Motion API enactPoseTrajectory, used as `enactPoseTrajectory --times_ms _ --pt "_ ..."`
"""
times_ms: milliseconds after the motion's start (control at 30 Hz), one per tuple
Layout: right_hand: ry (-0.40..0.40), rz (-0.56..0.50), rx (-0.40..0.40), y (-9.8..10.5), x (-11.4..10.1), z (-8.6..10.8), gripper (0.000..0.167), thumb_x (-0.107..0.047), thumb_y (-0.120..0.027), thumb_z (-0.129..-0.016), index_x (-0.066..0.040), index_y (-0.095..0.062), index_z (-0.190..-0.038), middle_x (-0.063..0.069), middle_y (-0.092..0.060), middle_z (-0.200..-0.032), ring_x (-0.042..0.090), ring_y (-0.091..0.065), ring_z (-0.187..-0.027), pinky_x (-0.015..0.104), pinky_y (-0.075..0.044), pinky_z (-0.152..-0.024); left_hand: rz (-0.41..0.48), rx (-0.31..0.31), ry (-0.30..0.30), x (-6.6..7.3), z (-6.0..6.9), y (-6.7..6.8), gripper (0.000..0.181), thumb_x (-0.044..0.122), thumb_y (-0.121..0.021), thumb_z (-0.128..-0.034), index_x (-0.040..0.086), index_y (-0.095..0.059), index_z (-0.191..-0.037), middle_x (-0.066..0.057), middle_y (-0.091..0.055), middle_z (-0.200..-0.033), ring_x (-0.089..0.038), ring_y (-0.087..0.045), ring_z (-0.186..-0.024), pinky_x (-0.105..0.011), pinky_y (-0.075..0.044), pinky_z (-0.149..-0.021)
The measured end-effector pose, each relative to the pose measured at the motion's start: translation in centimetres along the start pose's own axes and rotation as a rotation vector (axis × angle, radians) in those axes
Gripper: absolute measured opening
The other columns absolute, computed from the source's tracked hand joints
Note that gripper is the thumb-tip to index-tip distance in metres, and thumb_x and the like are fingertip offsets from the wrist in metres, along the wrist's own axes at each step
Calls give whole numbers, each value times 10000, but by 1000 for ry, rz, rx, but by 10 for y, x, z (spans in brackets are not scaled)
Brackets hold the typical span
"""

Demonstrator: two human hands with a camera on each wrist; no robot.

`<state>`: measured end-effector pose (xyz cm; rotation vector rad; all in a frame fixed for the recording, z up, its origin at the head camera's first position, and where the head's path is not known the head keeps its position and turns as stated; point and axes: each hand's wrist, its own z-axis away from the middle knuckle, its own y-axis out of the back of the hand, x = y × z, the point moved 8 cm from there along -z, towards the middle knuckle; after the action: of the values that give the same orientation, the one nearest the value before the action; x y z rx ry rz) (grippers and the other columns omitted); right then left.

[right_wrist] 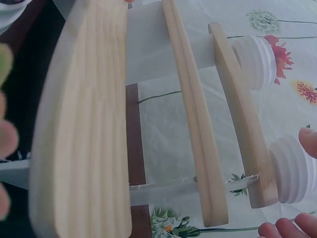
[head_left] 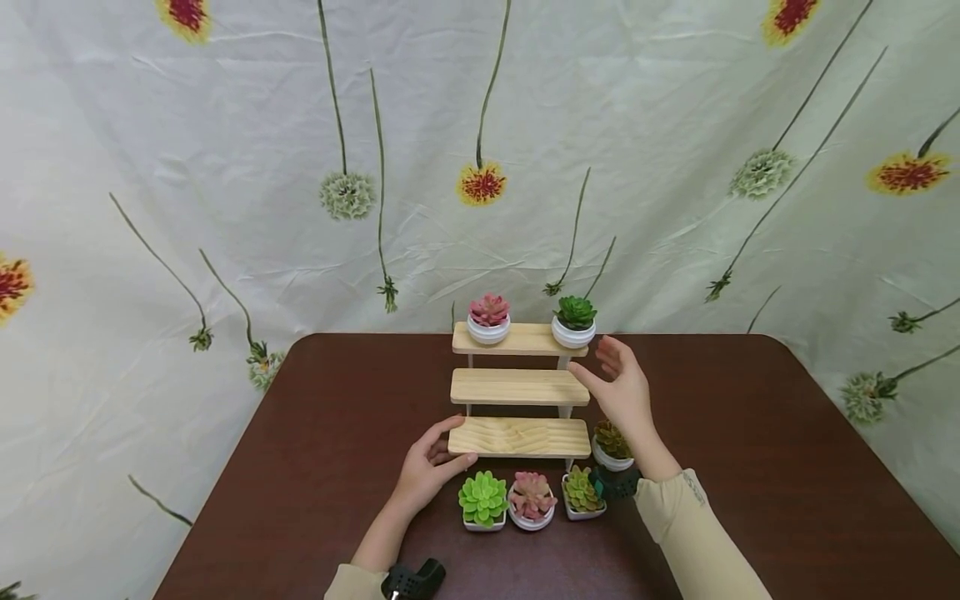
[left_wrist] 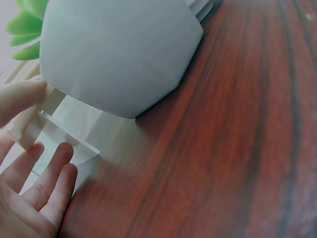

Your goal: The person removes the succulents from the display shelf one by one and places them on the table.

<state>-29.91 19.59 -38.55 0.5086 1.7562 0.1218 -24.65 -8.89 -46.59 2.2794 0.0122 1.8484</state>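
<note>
Bright-green succulent (head_left: 483, 498) up front — my left hand (head_left: 423, 475) pinches the lowest tier (head_left: 521, 437) of the wooden stand (head_left: 520, 387), probably steadying it — my right hand (head_left: 624, 390), empty, spreads beside the dark-green succulent (head_left: 577, 312).

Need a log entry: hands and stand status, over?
Left hand grips stand at bottom shelf. Right hand holds nothing, beside top-right plant. Three plants crowd its front edge.

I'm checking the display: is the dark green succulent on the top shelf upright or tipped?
Upright: the dark green succulent stands leaves up, its white pot resting base-down on the top shelf.
</note>
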Motion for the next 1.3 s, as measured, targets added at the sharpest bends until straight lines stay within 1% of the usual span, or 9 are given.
enactPoseTrajectory --times_ms 133,233,433,667,933,1167,1300 --pt "-18 -10 -4 -1 -6 -5 766 -248 -761 -805 22 -356 -1396 197 -427 -1367 312 -432 -1241 393 -356 -1023 2 -6 -2 -1 0 -1 545 29 -744 -790 4 -537 -1293 -174 -477 -1364 -146 -600 -872 -331 -504 -811" --pt "-15 -23 -2 -3 -10 -8 796 -256 -764 -802 18 -332 -1413 192 -409 -1382 307 -418 -1251 384 -355 -1024 2 -6 0 -1 0 0 546 33 -745 -791 9 -537 -1295 -172 -475 -1367 -141 -599 -878 -322 -505 -811" --pt "-13 -44 10 -7 -18 -13 831 -272 -769 -794 7 -314 -1430 185 -390 -1400 309 -414 -1252 388 -361 -1019 4 -4 -2 -2 0 0 544 29 -743 -791 10 -537 -1294 -175 -472 -1369 -141 -601 -880 -330 -506 -810" --pt "-15 -71 5 -12 -23 -17 818 -253 -764 -800 -5 -310 -1434 188 -403 -1386 311 -434 -1237 399 -378 -1009 7 -3 6 -2 0 0 542 31 -745 -790 15 -541 -1292 -161 -486 -1358 -141 -601 -878 -357 -504 -815" --pt "-29 -67 21 -15 -20 -22 795 -235 -750 -815 -13 -306 -1436 186 -418 -1376 305 -444 -1226 402 -393 -994 3 -5 0 -1 -1 0 545 29 -748 -786 8 -540 -1290 -147 -533 -1294 -135 -600 -843 -328 -511 -786" --pt "-22 -74 33 -15 -19 -25 749 -213 -742 -822 3 -339 -1415 197 -439 -1355 309 -463 -1213 400 -407 -982 2 -1 -1 -1 -1 0 542 24 -750 -783 12 -546 -1284 -143 -533 -1296 -132 -602 -839 -320 -512 -780" --pt "-26 -71 37 -14 -17 -26 740 -212 -751 -811 8 -361 -1400 204 -460 -1330 312 -493 -1180 407 -436 -950 4 -2 3 -2 -1 0 545 27 -751 -783 14 -545 -1287 -142 -534 -1293 -135 -602 -841 -323 -511 -784"
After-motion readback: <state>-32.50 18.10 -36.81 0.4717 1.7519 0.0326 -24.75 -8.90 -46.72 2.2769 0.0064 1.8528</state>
